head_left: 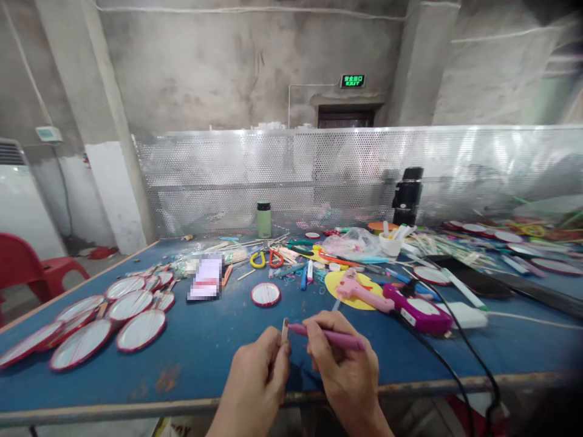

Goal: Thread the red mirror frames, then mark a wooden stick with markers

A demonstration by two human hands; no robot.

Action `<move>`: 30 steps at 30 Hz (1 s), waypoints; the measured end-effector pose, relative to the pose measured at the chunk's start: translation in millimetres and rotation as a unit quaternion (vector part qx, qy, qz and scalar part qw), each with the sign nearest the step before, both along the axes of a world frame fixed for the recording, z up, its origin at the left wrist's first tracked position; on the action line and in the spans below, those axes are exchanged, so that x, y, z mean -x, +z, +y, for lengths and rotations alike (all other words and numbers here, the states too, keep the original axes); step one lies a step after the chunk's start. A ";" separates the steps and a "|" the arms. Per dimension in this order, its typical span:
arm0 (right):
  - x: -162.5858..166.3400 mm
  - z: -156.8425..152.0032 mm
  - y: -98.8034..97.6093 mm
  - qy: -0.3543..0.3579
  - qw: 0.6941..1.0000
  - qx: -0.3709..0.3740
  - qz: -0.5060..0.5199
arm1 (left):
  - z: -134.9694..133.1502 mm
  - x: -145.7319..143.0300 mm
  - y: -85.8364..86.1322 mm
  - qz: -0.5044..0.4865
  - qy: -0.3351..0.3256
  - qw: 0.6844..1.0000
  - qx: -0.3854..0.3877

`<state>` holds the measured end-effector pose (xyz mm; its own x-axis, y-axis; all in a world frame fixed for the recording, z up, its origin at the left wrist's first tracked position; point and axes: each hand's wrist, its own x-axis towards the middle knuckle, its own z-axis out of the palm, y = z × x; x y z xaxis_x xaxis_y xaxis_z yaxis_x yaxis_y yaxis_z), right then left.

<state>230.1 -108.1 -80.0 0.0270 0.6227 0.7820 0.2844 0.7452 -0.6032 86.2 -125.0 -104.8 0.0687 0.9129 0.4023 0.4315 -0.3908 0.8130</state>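
Note:
My left hand (262, 373) is closed around a small flat wooden stick (285, 332), held upright with its top end showing above the fingers. A dark mark is visible near that end. In my right hand (341, 364) is a pink marker pen (339, 338), its tip pointing left and touching or almost touching the stick. Just beyond my hands lies a small round disc with a red rim (265, 294). A pink glue gun (364, 293) rests on a yellow disc (334, 280) to the right, beside a purple box-shaped device (421, 311).
Several red-rimmed round discs (82, 345) lie in a group at the left, near a phone (204, 278). A green bottle (264, 220) and a black thermos (407, 197) stand at the back before a perforated metal panel (228, 176). Black cables (460, 331) run over the right front edge.

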 end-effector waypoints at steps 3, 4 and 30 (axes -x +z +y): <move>-0.1 -1.1 1.7 0.002 1.000 -0.003 -0.012 | 0.5 -0.3 -0.2 0.000 -0.002 1.000 0.002; -0.1 -1.5 2.2 0.003 1.000 -0.003 -0.013 | 0.6 -0.3 -0.2 -0.002 -0.003 1.000 0.001; 0.3 0.2 1.9 -0.007 1.000 -0.006 -0.021 | -0.1 -0.7 0.5 0.013 0.010 1.000 -0.007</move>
<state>229.8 -108.0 -78.2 0.0026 0.6136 0.7896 0.3193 0.7478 -0.5822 86.9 -125.1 -104.3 0.0612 0.9082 0.4140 0.4603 -0.3938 0.7957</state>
